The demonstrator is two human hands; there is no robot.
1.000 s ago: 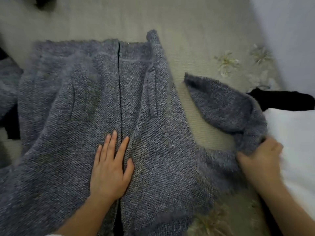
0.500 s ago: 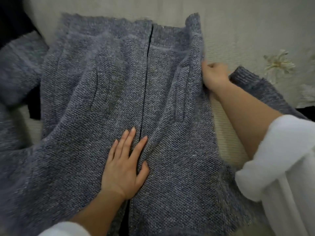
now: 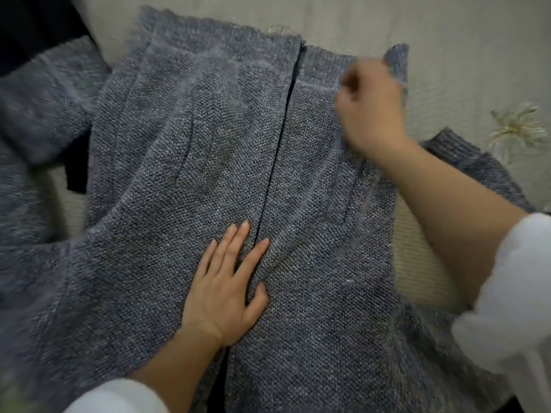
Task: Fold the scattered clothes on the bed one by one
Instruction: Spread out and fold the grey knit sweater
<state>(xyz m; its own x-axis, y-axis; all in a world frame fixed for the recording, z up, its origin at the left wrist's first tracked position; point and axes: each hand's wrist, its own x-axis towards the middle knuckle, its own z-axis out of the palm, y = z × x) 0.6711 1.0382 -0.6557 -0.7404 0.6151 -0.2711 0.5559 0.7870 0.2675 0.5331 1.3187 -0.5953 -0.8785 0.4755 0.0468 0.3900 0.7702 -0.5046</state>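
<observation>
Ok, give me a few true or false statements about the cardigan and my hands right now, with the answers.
1. The left hand lies flat on the cardigan. True.
2. The cardigan is folded in half. False: it lies spread out, its front opening running down the middle.
3. The right hand is at the cardigan's far right corner. True; its fingers are curled, but blur hides whether they grip the knit.
4. The person's sleeves are black. False: the sleeves are white.

Grey knit cardigan (image 3: 185, 180) lies flat, front opening closed.
</observation>
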